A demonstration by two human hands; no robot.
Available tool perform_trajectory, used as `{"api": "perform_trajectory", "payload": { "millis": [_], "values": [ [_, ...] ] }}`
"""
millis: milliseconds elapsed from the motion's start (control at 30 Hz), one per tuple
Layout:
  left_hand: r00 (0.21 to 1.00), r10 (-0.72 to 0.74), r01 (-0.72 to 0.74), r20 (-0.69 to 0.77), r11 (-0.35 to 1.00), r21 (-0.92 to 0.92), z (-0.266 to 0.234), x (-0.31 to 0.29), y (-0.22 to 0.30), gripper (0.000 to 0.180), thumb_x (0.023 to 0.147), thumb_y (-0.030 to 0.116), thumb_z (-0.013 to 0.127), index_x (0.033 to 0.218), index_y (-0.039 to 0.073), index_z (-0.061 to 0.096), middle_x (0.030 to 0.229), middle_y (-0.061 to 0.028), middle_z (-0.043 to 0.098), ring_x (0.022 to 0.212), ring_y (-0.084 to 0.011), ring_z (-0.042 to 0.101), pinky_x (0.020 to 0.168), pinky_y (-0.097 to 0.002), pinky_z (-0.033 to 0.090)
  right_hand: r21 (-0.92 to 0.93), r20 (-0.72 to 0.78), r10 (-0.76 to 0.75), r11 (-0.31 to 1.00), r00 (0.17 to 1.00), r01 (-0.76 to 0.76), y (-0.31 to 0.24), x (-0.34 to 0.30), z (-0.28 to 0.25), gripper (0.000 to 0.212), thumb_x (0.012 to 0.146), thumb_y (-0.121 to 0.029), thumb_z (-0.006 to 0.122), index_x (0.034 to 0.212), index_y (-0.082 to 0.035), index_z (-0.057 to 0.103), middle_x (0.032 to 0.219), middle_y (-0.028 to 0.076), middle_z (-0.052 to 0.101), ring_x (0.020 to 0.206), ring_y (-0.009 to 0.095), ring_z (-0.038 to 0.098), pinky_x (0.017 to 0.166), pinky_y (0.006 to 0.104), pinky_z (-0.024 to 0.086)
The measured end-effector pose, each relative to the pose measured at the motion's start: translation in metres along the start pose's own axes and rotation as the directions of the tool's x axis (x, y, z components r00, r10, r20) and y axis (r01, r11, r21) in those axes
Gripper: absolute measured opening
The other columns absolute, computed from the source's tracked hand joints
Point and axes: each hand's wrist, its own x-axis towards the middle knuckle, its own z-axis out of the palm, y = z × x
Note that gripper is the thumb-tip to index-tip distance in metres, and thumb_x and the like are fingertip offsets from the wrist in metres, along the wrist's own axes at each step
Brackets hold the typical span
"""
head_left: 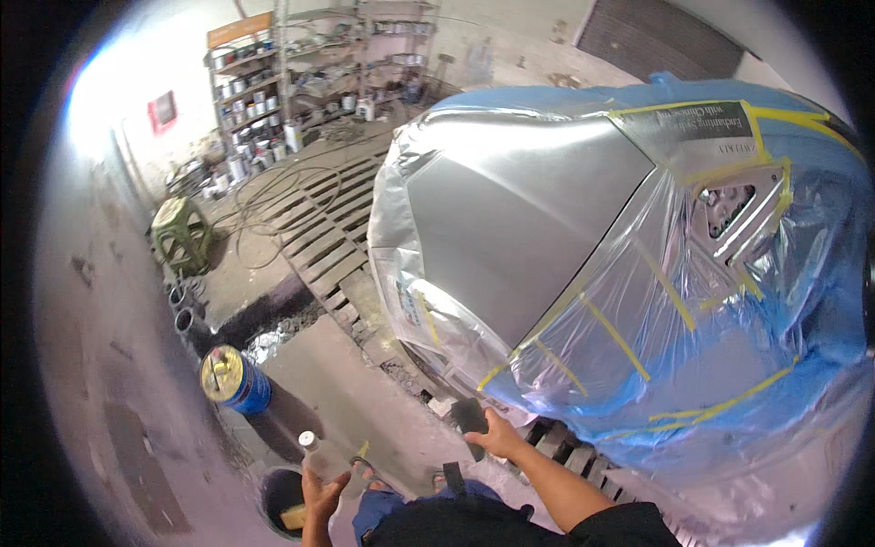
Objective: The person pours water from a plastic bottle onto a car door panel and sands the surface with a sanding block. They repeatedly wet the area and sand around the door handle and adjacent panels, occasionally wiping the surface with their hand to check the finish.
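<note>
My left hand (323, 495) is closed around a clear plastic bottle (316, 456) with a white cap, held upright at the lower left. In my right hand (498, 436), thumb and fingers grip a dark, flat, pad-like thing (468, 416); its exact kind does not show. This hand is near the front edge of a car whose silver hood (529, 210) is bare. Blue and clear masking film (620, 356) with yellow tape covers the car's side, and newspaper (715, 132) is taped by the windscreen.
A blue drum (248, 390) with a yellowish top stands left, above a dark bucket (283, 503) near my left hand. Farther back are a green stool (182, 235), hoses (241, 214) on the floor and shelves (248, 100) of cans. A slatted floor grate (319, 223) runs beside the car.
</note>
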Motion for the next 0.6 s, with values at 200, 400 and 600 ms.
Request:
{"api": "perform_trajectory", "payload": {
  "millis": [200,400,600],
  "values": [
    [0.963,0.101,-0.133,0.25,0.985,0.114,-0.025,0.101,0.028,0.068,0.065,0.012,0.083,0.122,0.0,0.047,0.113,-0.0151,0.059,0.105,-0.027,0.06,0.091,-0.0393,0.048,-0.057,-0.033,0.171,0.983,0.985,-0.172,-0.016,-0.005,0.022,0.07,0.078,-0.028,0.07,0.134,0.0,0.039,0.114,0.03,0.061,0.108,0.042,0.06,0.09,0.0449,0.048],
    [0.857,0.123,-0.367,0.5,0.827,0.425,-0.013,0.175,0.055,0.072,0.065,0.021,0.084,0.123,0.0,0.048,0.114,-0.023,0.057,0.108,-0.0387,0.057,0.091,-0.0449,0.047,0.02,-0.162,0.39,0.919,0.906,-0.393,-0.029,-0.009,0.042,0.074,0.077,-0.023,0.065,0.143,-0.012,0.032,0.112,0.031,0.062,0.104,0.046,0.061,0.087,0.0497,0.049],
    [0.765,0.079,-0.411,0.639,0.824,0.39,0.03,0.229,0.083,0.077,0.065,0.025,0.085,0.127,0.001,0.047,0.117,-0.0237,0.055,0.111,-0.0401,0.055,0.094,-0.0452,0.045,0.133,-0.347,0.342,0.94,0.873,-0.316,-0.007,0.002,0.071,0.084,0.076,-0.022,0.067,0.147,-0.007,0.026,0.118,0.031,0.059,0.106,0.046,0.06,0.092,0.0471,0.048]
  ]
}}
